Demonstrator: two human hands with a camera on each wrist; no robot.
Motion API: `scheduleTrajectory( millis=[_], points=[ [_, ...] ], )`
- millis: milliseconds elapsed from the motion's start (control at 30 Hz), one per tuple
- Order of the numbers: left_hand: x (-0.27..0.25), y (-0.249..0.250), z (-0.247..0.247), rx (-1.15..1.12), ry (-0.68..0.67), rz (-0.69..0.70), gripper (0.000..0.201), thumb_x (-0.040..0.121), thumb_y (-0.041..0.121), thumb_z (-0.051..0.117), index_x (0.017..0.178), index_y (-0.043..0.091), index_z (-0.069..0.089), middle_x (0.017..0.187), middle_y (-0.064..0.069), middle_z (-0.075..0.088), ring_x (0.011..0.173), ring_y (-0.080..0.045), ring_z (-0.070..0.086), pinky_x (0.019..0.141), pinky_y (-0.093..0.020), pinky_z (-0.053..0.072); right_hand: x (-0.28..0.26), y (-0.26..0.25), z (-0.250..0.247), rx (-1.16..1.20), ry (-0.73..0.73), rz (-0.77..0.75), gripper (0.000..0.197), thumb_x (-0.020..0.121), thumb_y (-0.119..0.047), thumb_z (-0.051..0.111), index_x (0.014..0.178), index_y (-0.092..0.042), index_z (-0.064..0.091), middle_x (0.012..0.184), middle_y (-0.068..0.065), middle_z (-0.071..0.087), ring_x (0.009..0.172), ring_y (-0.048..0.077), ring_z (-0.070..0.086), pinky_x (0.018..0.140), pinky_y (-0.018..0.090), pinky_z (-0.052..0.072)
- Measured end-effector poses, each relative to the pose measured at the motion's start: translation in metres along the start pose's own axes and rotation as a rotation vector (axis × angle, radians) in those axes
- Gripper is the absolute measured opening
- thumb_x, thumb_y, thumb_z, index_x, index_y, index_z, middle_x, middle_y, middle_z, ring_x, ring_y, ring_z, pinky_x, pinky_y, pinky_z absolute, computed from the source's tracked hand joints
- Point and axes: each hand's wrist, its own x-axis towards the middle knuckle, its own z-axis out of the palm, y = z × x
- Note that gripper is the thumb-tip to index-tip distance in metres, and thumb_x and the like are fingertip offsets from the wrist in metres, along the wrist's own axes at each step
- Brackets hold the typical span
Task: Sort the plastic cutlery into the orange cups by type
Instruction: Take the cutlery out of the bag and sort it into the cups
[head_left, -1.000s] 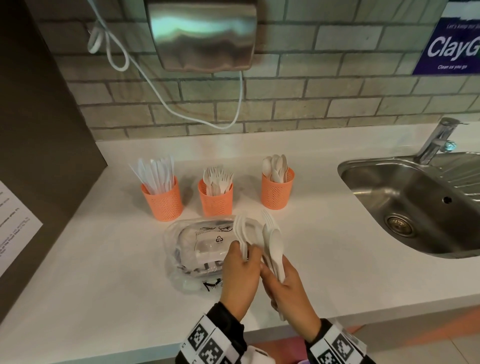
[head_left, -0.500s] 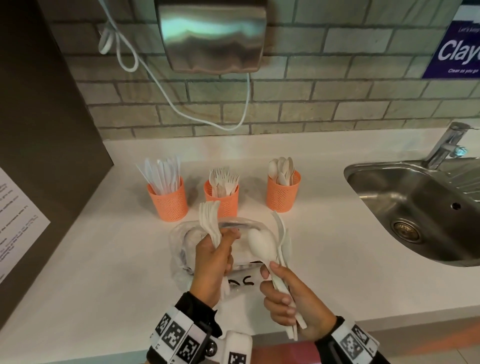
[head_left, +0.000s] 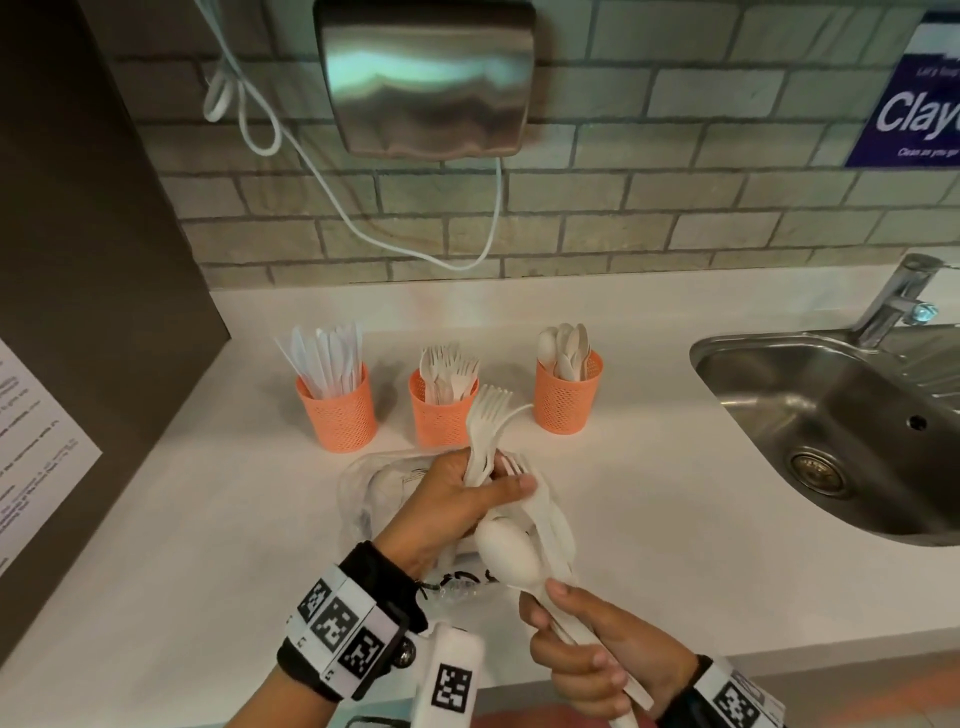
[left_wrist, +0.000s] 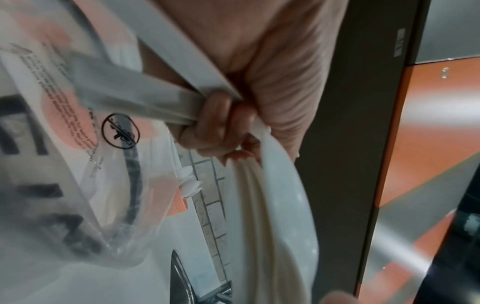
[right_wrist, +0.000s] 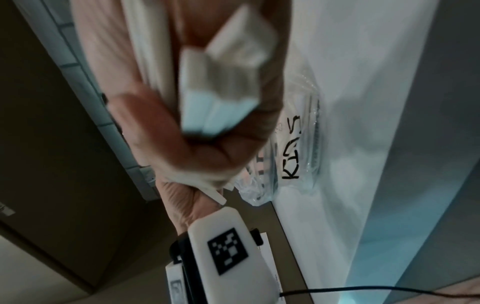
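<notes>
Already, from the head view, you have most of the sorting behind you: on the white surface (head_left: 675, 493) stand three orange cups, the left cup (head_left: 340, 413) full of knives, the middle cup (head_left: 439, 415) holding forks and the right cup (head_left: 567, 400) holding spoons. Your left hand (head_left: 457, 499) is curled around a bunch of forks (head_left: 485, 431), tines up, just in front of the middle cup, while your right hand (head_left: 597, 660) clenches a bundle of spoons (head_left: 506, 551) and other handles nearer to you; the two bundles touch or overlap between your hands. A clear plastic bag (head_left: 374, 493) lies under your hands, and I cannot tell whether any cutlery remains inside it. From the left wrist view, your fingers (left_wrist: 213, 123) are wrapped tightly around flat white handles, with the printed bag close beside them. From the right wrist view, blurred, you grip a cluster of white handle ends (right_wrist: 221, 88) in a closed fist, the bag below. What is left, I judge, is to split these last bundles and drop the forks and spoons into their cups.
</notes>
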Motion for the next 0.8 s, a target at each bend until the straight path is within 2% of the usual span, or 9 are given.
scheduleTrajectory(
  millis=[100,167,300,367,433,500,567,700,800],
  points=[
    [0.006,-0.003,-0.004,-0.098,0.086,0.023,0.012,0.089,0.013,0.057,0.079,0.015,0.05,0.041,0.01,0.037,0.033,-0.002,0.027,0.033,-0.014,0.022,-0.003,0.0,0.001,-0.023,0.065,-0.01,0.025,0.084,-0.048,0.059,0.081,-0.025,0.053,0.046,-0.011,0.037,0.032,-0.002,0.032,0.033,0.011,0.031],
    [0.006,-0.007,-0.004,-0.146,0.057,0.009,0.011,0.085,0.016,0.06,0.08,0.014,0.051,0.042,0.007,0.035,0.032,-0.003,0.026,0.031,-0.014,0.02,-0.003,-0.002,0.001,-0.022,0.079,-0.016,0.025,0.083,-0.049,0.059,0.078,-0.025,0.053,0.046,-0.011,0.037,0.031,-0.001,0.03,0.032,0.011,0.03],
    [0.004,-0.01,0.0,-0.186,-0.067,-0.046,0.015,0.071,0.027,0.064,0.081,0.015,0.066,0.047,0.004,0.041,0.032,-0.003,0.027,0.029,-0.014,0.02,-0.001,-0.005,0.002,-0.032,0.073,0.003,0.025,0.083,-0.051,0.059,0.075,-0.027,0.055,0.044,-0.011,0.037,0.031,-0.001,0.029,0.031,0.01,0.028],
    [0.004,-0.007,-0.002,-0.158,-0.124,-0.064,0.009,0.073,0.027,0.063,0.072,0.019,0.067,0.044,0.004,0.041,0.029,-0.003,0.026,0.029,-0.013,0.019,-0.001,-0.005,0.001,-0.031,0.068,0.018,0.026,0.083,-0.051,0.058,0.075,-0.027,0.055,0.044,-0.011,0.037,0.031,-0.001,0.029,0.031,0.01,0.028],
    [0.005,-0.004,-0.004,-0.103,-0.129,-0.1,0.016,0.081,0.027,0.059,0.076,0.013,0.063,0.043,0.005,0.044,0.028,-0.002,0.026,0.03,-0.013,0.02,-0.001,-0.005,-0.001,-0.027,0.08,0.028,0.026,0.083,-0.05,0.059,0.075,-0.025,0.054,0.044,-0.011,0.036,0.031,-0.001,0.029,0.031,0.01,0.029],
    [0.013,-0.001,-0.006,-0.122,-0.081,-0.126,0.017,0.094,0.021,0.048,0.087,0.005,0.051,0.048,0.005,0.057,0.032,-0.002,0.031,0.03,-0.012,0.022,0.0,-0.007,-0.002,-0.05,0.124,0.036,0.029,0.08,-0.049,0.063,0.077,-0.023,0.05,0.044,-0.01,0.034,0.03,0.0,0.027,0.03,0.011,0.028],
    [0.025,0.003,-0.01,-0.237,0.016,-0.146,0.016,0.098,0.02,0.041,0.087,0.008,0.044,0.058,-0.002,0.067,0.036,-0.004,0.038,0.032,-0.013,0.028,0.0,-0.01,-0.001,-0.082,0.175,0.029,0.035,0.076,-0.048,0.067,0.08,-0.021,0.046,0.043,-0.009,0.032,0.03,0.0,0.027,0.029,0.011,0.026],
    [0.057,0.019,-0.031,-0.301,0.197,-0.082,0.029,0.1,0.029,0.035,0.079,0.014,0.047,0.046,0.001,0.058,0.041,-0.012,0.052,0.051,-0.026,0.046,-0.003,-0.019,0.003,-0.141,0.342,-0.074,0.04,0.067,-0.043,0.078,0.086,-0.019,0.052,0.045,-0.005,0.028,0.029,0.002,0.024,0.028,0.011,0.024],
    [0.087,0.035,-0.052,-0.288,0.302,-0.023,0.035,0.1,0.036,0.032,0.076,0.014,0.045,0.041,0.003,0.05,0.043,-0.017,0.053,0.06,-0.032,0.047,-0.004,-0.027,0.004,-0.265,0.487,-0.158,0.03,0.075,-0.039,0.073,0.081,-0.017,0.052,0.045,-0.004,0.028,0.028,0.004,0.025,0.028,0.012,0.024]
  ],
)
